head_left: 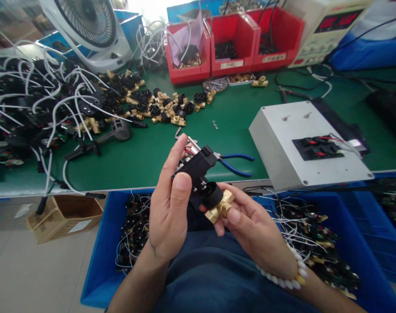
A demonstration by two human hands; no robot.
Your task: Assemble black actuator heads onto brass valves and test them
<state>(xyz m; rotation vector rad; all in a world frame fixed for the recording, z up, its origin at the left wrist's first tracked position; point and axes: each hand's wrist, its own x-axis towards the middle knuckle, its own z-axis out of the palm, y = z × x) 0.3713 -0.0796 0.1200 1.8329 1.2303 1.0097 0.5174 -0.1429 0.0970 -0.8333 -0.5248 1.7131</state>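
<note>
I hold a small valve in front of me over my lap. My left hand [170, 204] is closed round its black plastic coil block [198, 165], thumb on the near face. My right hand [253, 228] pinches the brass valve body [220, 208] with its black round cap [212, 193] from below. The two parts sit together, touching. Blue-handled pliers [235, 163] lie on the green mat [146, 152] just behind my hands.
A grey box with red-black switches [302, 143] stands at the right. Brass and black valve parts [159, 106] are heaped at the back, wired black parts [38, 100] at the left. Red bins [233, 41], a fan [87, 30], a meter [331, 26] behind. Blue crates [348, 243] flank my lap.
</note>
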